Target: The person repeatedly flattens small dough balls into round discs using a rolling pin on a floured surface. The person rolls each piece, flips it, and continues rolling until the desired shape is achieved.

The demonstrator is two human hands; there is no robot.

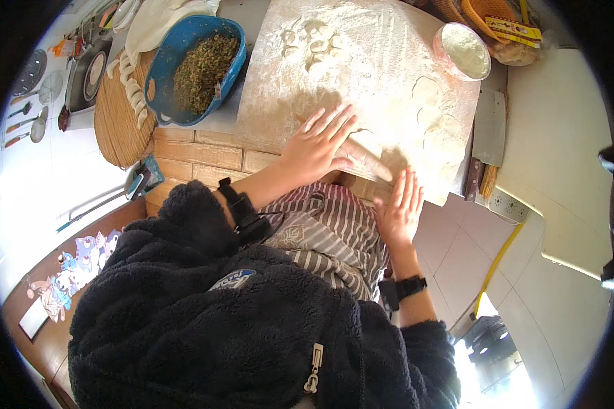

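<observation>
A floured wooden rolling pin lies slantwise near the front edge of the floured board. My left hand rests flat over its left end, fingers stretched out. At the other end is my right hand, palm down, slightly blurred; its palm hides where the pin ends. A thin piece of dough shows just beyond the pin. To the right lie several flat dough rounds, overlapping in part. Small lumps of dough sit in loose flour at the far side.
Left of the board stands a blue basin of chopped filling. Shaped dumplings line a round straw mat. A bowl of flour stands at the board's far right corner. A cleaver lies along the right edge.
</observation>
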